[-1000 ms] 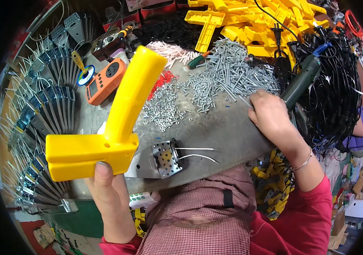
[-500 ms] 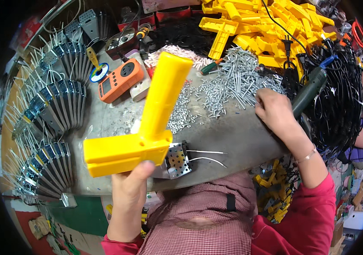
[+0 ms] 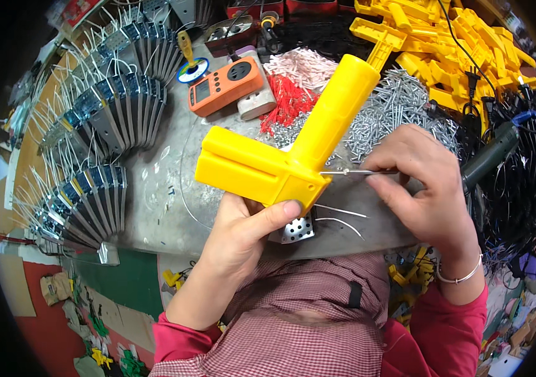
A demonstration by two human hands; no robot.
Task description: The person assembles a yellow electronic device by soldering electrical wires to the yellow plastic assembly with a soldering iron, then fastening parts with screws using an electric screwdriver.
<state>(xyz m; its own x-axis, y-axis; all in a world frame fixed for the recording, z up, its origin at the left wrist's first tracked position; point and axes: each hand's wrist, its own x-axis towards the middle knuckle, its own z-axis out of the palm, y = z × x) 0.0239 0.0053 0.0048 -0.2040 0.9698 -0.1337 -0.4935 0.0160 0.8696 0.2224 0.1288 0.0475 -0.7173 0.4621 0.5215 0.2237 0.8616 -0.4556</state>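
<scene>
My left hand [image 3: 240,235] grips a yellow plastic housing [image 3: 243,166] from below, thumb on its near face. A thick round handle slants up and right from its boxy body. My right hand [image 3: 415,176] is closed, thumb and forefinger pinching thin silver screws [image 3: 348,171] that lie in line against the housing's right side; how many is hard to tell. Behind and below the housing, a perforated metal piece [image 3: 297,231] with two white wires [image 3: 342,217] lies at the bench's near edge, partly hidden.
Loose screws [image 3: 400,103] are heaped beyond my right hand, with yellow housings [image 3: 469,50] behind. A dark green power tool [image 3: 491,154] and black cords [image 3: 513,195] lie right. An orange meter [image 3: 225,85] stands at the back; metal assemblies with wires [image 3: 120,113] line the left.
My right hand has come from the screw heap to the housing's right side with screws in its fingers. The housing has tilted rightward in my left hand. The whole view has shifted.
</scene>
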